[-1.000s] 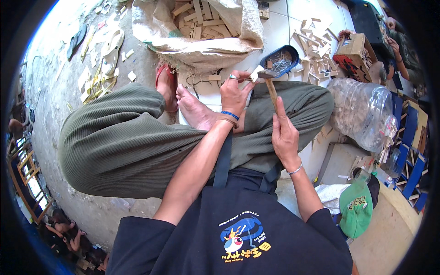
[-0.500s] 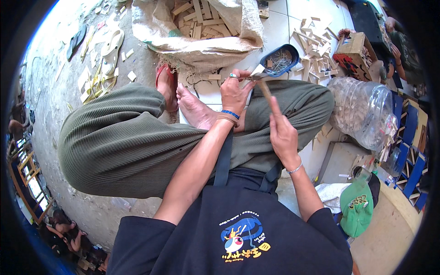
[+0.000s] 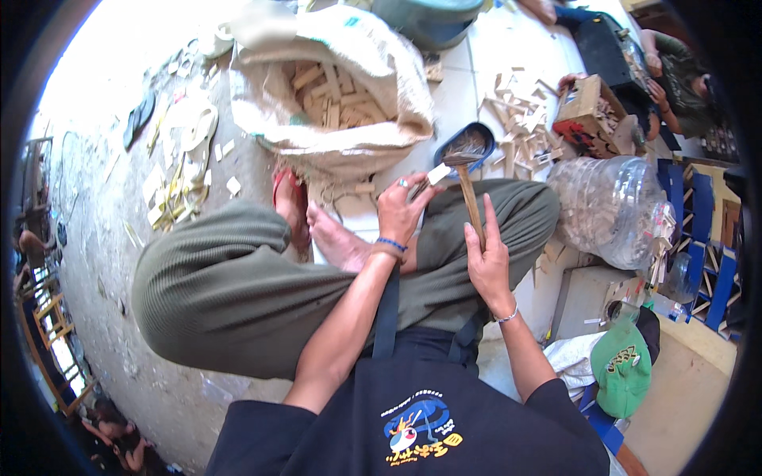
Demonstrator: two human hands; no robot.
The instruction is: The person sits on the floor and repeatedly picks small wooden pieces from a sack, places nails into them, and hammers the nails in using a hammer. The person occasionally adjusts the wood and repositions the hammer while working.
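My right hand is wrapped round the wooden handle of a hammer, its index finger stretched along the shaft. The dark hammer head appears over the near side of a blue tray of loose nails. Just left of the hammer, my left hand pinches a small pale wood piece between thumb and fingers. The fingers partly hide that piece, and the hammer head is apart from it. Both hands are above my crossed legs.
A white woven sack of wood pieces stands ahead. Loose sticks are heaped on the tiles beyond the tray. At right are a cardboard box, a clear plastic container and a green cap. Another person sits far right.
The hammer head has come away from my left fingers and swung upright, up and to the right. My left hand still pinches the wood piece. The whole view has shifted slightly.
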